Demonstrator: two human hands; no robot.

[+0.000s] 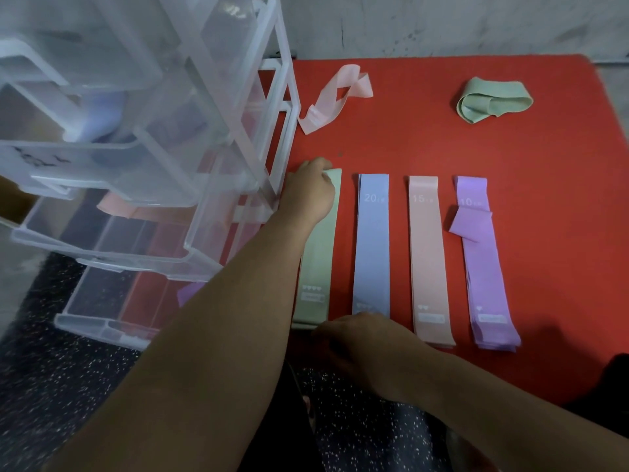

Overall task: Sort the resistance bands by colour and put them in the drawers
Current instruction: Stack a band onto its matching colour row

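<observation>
**A:** so what's where, left to right?

**B:** Clear drawers (136, 199) far left, several pulled open. Just beside them the green band (318, 260) lies flat on the red mat (408, 144), with the left hand (311, 192) pinching its far end. The right hand (357, 338) is at the near end, can't tell if it's gripping. Then blue band (371, 247), pink band (429, 253), purple band (483, 267).

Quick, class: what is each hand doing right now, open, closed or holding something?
Left hand: grips the far end of the green band.
Right hand: at the band's near end; grip cannot be told.
</observation>
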